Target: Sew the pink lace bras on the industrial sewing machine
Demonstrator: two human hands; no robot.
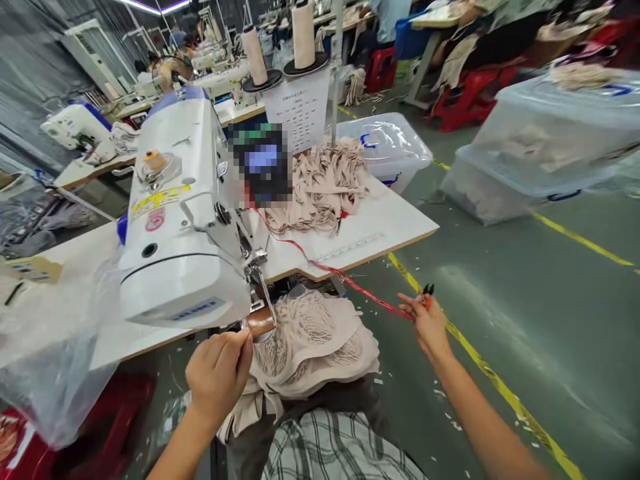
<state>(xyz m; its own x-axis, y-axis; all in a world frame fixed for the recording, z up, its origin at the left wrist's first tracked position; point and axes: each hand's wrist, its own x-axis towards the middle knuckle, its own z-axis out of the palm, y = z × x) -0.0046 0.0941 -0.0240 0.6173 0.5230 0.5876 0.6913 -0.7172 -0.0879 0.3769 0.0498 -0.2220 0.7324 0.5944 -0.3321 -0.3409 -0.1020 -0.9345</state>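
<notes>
At the end of the white sewing machine, my left hand is closed in a pinch by the copper-coloured metal part below the needle area. Whatever its fingertips hold is too small to make out. Out to the right, over the floor, my right hand is closed around small thread snips with black tips and an orange part. A red cord runs taut from that hand back across the table edge. Beige netted fabric pieces lie over my lap, under the machine's end.
A heap of beige fabric strips sits on the white table. Thread cones stand behind it. Clear plastic bins stand at right. Yellow tape marks the floor. A plastic bag hangs at left.
</notes>
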